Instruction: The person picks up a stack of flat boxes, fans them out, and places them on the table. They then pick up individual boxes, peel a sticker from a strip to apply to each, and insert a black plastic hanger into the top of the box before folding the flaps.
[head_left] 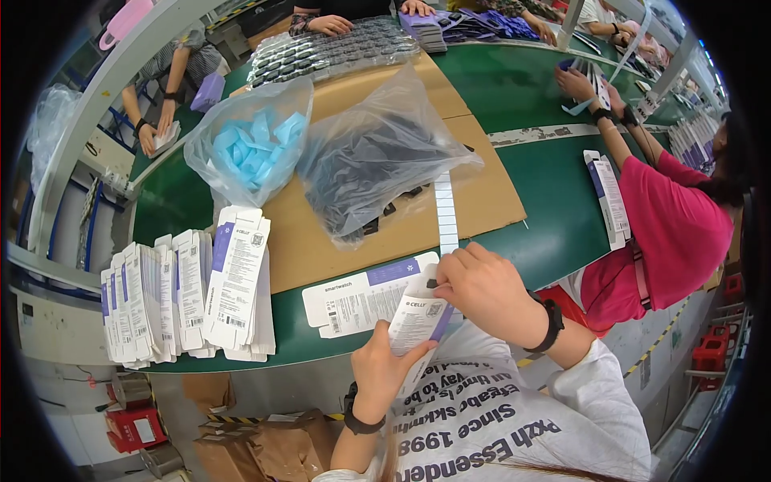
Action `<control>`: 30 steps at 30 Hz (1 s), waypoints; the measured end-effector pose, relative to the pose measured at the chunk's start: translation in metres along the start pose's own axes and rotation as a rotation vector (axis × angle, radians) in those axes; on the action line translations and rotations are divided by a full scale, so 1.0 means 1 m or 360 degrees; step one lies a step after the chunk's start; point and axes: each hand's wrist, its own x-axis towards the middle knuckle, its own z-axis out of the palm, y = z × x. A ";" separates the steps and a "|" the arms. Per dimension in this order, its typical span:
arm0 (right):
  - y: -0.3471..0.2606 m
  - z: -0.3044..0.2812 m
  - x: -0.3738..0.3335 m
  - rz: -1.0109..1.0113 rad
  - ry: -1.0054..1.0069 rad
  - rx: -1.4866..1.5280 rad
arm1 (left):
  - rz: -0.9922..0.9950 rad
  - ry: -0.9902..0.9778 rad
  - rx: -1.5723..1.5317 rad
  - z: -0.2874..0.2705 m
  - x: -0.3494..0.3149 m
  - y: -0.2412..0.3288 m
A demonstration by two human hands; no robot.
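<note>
A white and purple flat carton (pixel 418 321) is held between the left hand (pixel 384 371) and right hand (pixel 482 293) at the near edge of the bench (pixel 554 201), over another flat carton (pixel 365 297) lying there, with a white label strip (pixel 446 213) running away from the right hand across the cardboard sheet (pixel 482 193). To the left stands a row of upright flat cartons (pixel 185 293), and behind it a clear bag of blue pieces (pixel 253 145) beside a clear bag of dark pieces (pixel 381 157). Two more white cartons (pixel 609 197) lie at the right by a pink-shirted person, and purple packs (pixel 466 24) are stacked at the far end.
</note>
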 end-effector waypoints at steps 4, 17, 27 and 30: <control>0.011 -0.003 0.005 0.0162 0.0197 0.0361 | -0.0048 -0.0048 -0.0012 -0.003 -0.001 -0.001; -0.004 0.021 -0.065 0.0552 -0.0161 0.0692 | -0.0515 -0.0045 -0.1061 0.041 0.025 0.025; 0.109 0.034 -0.051 0.0967 0.0117 0.0451 | 0.0539 -0.0504 0.0090 -0.012 0.063 -0.031; 0.093 0.041 -0.034 0.0785 0.0210 -0.0541 | 0.0427 -0.0548 0.0363 -0.029 0.071 -0.048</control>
